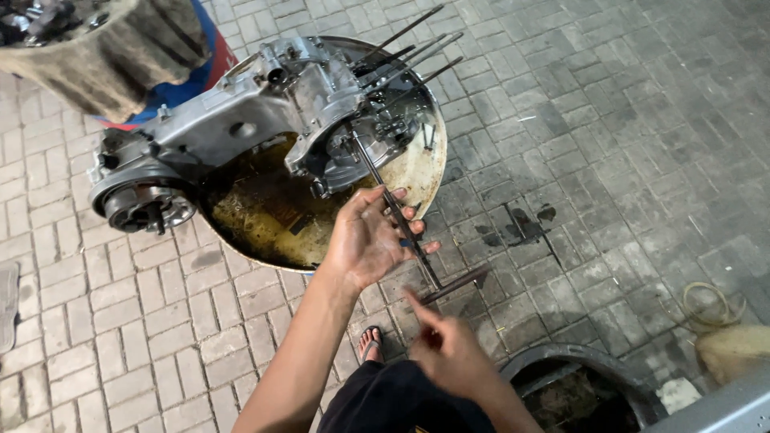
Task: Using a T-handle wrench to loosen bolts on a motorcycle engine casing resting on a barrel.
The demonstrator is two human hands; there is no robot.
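Dark steel T-handle wrench (401, 220), long and thin, slanting from the engine case down toward the viewer, crossbar at the near end just above the right hand. Shaft loosely cradled by the left hand (369, 240), fingers (405, 212) curled around it at mid-length, thumb side up, palm greasy. Far tip seated in the round opening of the grey aluminium engine crankcase (265, 112). Right hand (449, 349) lower in the picture, blurred, index finger stretched toward the crossbar end and about touching it; whether pinching it or only brushing it, impossible to tell.

Crankcase lying on its side across a round, shallow metal pan (429, 168) smeared with brownish oil, several long studs (409, 48) jutting up and away from the cylinder end. Drive hub at the left end of the case hanging past the pan rim over the paving. Behind, a dirty beige cloth (112, 48) draped over a blue and red object. Grey brick paving (626, 128) all around, with dark oil spots just right of the wrench. Sandalled foot (370, 343) near the bottom centre, dark round tub (577, 385) at lower right.
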